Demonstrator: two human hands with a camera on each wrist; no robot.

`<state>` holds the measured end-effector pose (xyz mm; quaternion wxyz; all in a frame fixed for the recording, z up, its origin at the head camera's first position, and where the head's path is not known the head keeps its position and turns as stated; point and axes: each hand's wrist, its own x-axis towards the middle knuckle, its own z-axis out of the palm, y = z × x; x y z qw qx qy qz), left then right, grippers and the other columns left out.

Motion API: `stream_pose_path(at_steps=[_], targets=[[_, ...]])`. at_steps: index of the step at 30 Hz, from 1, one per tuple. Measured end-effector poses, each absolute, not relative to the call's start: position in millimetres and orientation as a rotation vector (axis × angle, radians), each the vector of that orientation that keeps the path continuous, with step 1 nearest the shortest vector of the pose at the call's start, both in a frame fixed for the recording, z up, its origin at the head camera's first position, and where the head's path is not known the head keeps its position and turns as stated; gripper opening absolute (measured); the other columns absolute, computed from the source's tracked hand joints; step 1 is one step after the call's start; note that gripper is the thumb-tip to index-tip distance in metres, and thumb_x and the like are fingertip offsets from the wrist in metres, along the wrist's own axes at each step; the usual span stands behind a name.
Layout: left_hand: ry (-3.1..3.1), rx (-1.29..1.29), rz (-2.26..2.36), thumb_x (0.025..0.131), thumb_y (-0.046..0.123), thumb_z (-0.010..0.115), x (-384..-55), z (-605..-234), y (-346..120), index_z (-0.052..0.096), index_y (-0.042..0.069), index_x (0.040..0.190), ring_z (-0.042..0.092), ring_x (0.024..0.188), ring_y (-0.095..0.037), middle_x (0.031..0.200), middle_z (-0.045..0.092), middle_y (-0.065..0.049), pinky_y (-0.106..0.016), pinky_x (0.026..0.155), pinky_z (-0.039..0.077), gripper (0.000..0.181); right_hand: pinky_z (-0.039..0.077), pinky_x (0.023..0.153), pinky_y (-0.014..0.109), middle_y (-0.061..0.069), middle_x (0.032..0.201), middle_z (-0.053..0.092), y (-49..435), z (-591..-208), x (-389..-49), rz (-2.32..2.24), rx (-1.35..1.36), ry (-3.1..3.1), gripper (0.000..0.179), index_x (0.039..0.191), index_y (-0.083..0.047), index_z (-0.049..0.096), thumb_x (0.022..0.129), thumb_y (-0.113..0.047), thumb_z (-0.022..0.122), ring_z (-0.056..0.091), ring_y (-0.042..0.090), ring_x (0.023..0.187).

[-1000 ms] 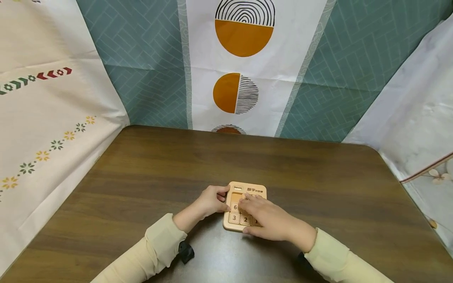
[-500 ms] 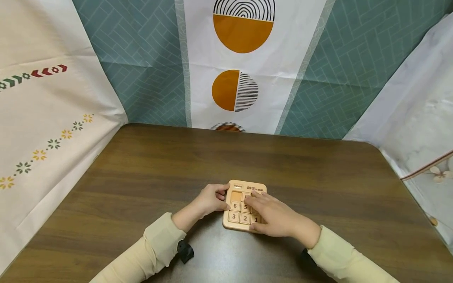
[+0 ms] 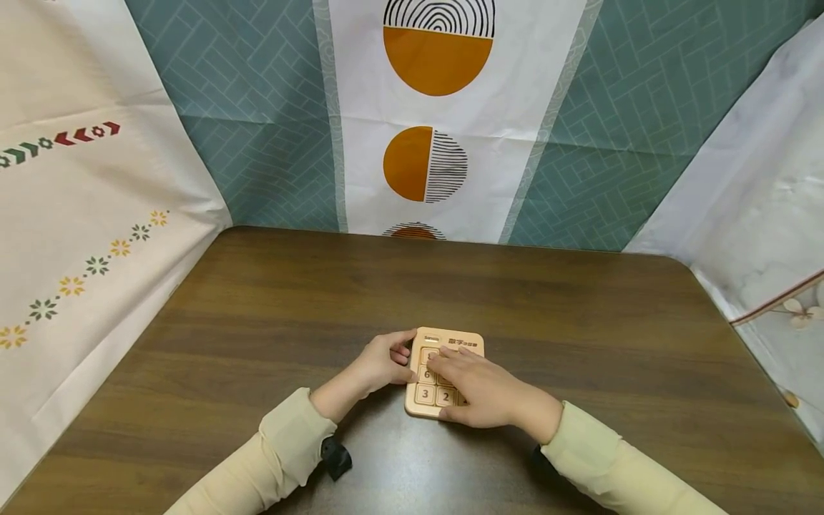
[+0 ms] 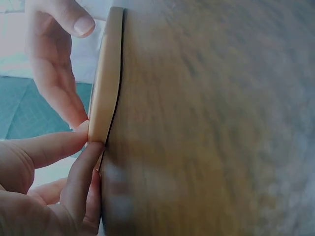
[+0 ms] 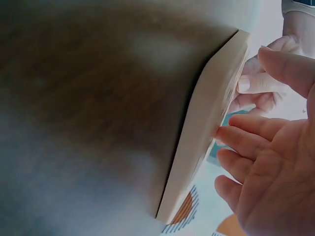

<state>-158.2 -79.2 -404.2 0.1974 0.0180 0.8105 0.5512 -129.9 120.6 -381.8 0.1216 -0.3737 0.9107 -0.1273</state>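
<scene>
A pale wooden number sliding puzzle lies on the table before me. My left hand holds its left edge, index finger near the top corner and thumb lower on the frame. The left wrist view shows those fingers pinching the thick side of the puzzle. Over the tiles stretches my right hand, fingers extended, fingertips at the 8 tile in the top left slot. Tiles 6, 3 and 2 show; the right-hand tiles are hidden beneath the hand. In the right wrist view, one fingertip meets the puzzle's face.
The brown wood-grain table reaches back to a teal and white patterned cloth. Pale cloths hang at the left and right sides. A black strap sits under my left cuff.
My right hand has moved slightly left over the puzzle. The 8 tile has slid left from the top middle into the top left gap. My left hand keeps its hold.
</scene>
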Motion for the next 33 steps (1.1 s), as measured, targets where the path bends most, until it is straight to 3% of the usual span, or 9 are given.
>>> stream_pose_path(at_steps=[6, 16, 33], targets=[[2.289, 0.118, 1.479, 0.068, -0.010, 0.073, -155, -405, -80, 0.044, 0.010, 0.137, 0.045, 0.086, -0.018, 0.099, 0.048, -0.011, -0.022, 0.060, 0.051, 0.078, 0.023, 0.115, 0.045, 0.005, 0.142, 0.042, 122, -384, -131, -0.393, -1.090, 2.626, 0.067, 0.137, -0.008, 0.041, 0.081, -0.035, 0.065, 0.028, 0.026, 0.137], [2.272, 0.077, 1.469, 0.068, -0.010, 0.073, -157, -405, -77, 0.042, 0.008, 0.137, 0.044, 0.085, -0.017, 0.098, 0.047, -0.011, -0.022, 0.058, 0.053, 0.078, 0.026, 0.112, 0.047, 0.009, 0.139, 0.046, 144, -381, -124, -0.436, -1.056, 2.723, 0.059, 0.134, -0.004, 0.044, 0.084, -0.030, 0.063, 0.030, 0.030, 0.136], [2.224, 0.046, 1.536, 0.068, -0.014, 0.070, -157, -403, -80, 0.041, 0.006, 0.137, 0.043, 0.085, -0.017, 0.097, 0.045, -0.011, -0.025, 0.061, 0.056, 0.077, 0.027, 0.112, 0.048, 0.013, 0.136, 0.048, 156, -381, -120, -0.413, -1.021, 2.757, 0.061, 0.132, 0.000, 0.045, 0.082, -0.031, 0.065, 0.035, 0.032, 0.133]])
